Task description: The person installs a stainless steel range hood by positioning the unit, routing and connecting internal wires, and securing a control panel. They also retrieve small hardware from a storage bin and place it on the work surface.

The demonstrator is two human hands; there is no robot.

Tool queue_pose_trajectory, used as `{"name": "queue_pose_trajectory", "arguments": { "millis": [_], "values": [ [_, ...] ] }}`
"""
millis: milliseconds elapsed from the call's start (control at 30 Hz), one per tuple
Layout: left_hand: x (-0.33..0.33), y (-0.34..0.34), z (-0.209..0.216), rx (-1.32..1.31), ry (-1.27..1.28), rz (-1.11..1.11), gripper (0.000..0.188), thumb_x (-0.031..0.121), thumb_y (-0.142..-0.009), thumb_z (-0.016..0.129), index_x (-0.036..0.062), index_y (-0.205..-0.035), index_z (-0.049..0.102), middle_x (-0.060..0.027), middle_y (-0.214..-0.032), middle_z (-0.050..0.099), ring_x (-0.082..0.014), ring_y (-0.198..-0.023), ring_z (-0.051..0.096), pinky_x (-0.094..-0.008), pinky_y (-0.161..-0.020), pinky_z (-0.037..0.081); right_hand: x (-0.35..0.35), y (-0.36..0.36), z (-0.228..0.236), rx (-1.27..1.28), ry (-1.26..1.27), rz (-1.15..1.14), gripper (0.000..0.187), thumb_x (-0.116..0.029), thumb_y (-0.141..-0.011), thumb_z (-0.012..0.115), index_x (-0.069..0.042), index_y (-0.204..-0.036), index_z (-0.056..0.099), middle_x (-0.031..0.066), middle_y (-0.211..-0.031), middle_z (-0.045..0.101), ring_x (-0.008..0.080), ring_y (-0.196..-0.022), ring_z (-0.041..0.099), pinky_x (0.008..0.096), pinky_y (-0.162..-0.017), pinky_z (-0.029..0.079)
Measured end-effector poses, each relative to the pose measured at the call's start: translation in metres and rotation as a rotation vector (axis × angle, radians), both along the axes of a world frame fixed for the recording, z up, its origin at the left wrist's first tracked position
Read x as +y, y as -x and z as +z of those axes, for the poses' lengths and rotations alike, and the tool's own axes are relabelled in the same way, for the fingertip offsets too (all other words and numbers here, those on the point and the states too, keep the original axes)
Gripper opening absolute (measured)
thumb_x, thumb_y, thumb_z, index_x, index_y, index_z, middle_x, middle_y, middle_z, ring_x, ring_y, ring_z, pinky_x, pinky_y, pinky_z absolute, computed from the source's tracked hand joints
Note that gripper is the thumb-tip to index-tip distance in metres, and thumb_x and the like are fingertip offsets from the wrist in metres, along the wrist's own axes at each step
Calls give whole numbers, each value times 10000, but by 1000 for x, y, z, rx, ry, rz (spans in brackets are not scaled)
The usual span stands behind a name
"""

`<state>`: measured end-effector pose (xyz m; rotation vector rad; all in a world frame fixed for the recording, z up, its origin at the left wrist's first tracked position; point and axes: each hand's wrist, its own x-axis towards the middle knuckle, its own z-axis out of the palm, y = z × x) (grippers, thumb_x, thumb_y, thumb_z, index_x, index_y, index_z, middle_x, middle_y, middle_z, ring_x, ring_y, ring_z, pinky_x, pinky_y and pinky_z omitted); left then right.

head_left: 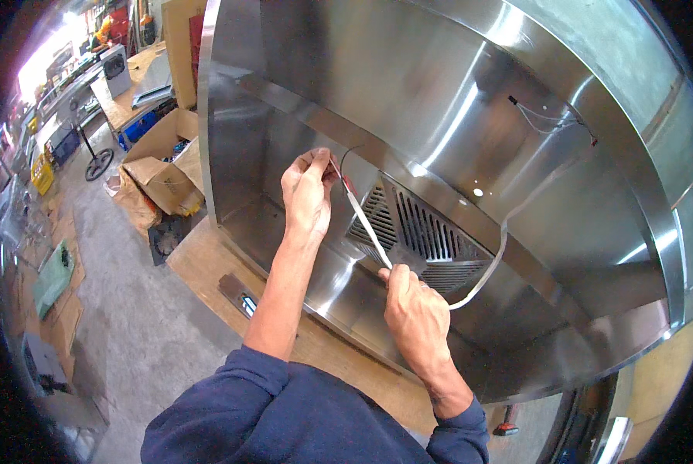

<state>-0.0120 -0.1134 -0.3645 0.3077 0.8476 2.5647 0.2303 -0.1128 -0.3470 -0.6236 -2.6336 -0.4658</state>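
A white cable (370, 232) stretches between my hands in front of a large stainless steel shell shaped like a range hood (377, 69). My right hand (418, 317) is closed around the cable's white sheath. At the stripped end, the fingertips of my left hand (308, 189) pinch a thin red wire (348, 184). A thin dark wire (343, 157) curls loose beside those fingers. Past my right hand, the cable bends up along the steel toward the upper right. Behind it sits a slotted vent grille (428, 224).
Loose thin wires (544, 124) hang from the upper right panel. The shell stands at a wooden board (207, 267). To the left are an open cardboard box (165, 166), a hand wheel (99, 164) and a cluttered workbench (134, 93). A red-and-black tool (506, 421) lies low right.
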Motion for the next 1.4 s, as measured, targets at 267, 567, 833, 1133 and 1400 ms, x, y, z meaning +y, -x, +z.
{"name": "queue_pose_trajectory", "arguments": {
  "millis": [267, 567, 833, 1133, 1400],
  "values": [
    [12, -11, -23, 75, 157, -157, 149, 156, -1042, 636, 36, -1123, 603, -41, -949, 626, -150, -830, 604, -336, -780, 528, 11, -19, -12, 77, 57, -49, 259, -278, -1041, 600, -93, -871, 540, 77, -733, 628, 244, -645, 647, 391, -590, 494],
    [-6, -9, -82, -385, -42, -510, 229, 107, -1066, 495, 52, -1269, 403, -235, -1254, 473, -415, -1193, 596, -633, -1099, 517, 22, -24, -23, 8, 16, 93, 201, -292, -988, 648, -93, -1014, 629, 70, -834, 601, 239, -833, 620, 404, -765, 459],
    [-68, 36, -86, -360, -527, -525, 180, 97, -1092, 512, -82, -1091, 527, -317, -1330, 549, -200, -886, 580, -338, -802, 543, 42, -9, 7, 119, 27, 55, 331, -355, -984, 656, -37, -901, 692, 120, -959, 642, 287, -989, 629, 454, -964, 463],
    [-169, -30, -121, -509, -501, -292, 207, -73, -722, 540, 102, -760, 437, 5, -762, 411, -143, -676, 407, -301, -668, 390, 80, 51, 10, 804, 17, -63, 608, -295, -1005, 672, 37, -1431, 392, 270, -1399, 479, 387, -1370, 445, 540, -1146, 364],
    [-187, -80, -169, -650, -710, -144, 103, -11, -962, 557, 91, -979, 552, 0, -781, 446, -141, -715, 448, -313, -742, 422, 86, 41, 58, 1322, 1081, 314, 314, -357, -1096, 547, -48, -1055, 589, 10, -796, 518, 119, -687, 452, 296, -550, 378]
  ]
}}
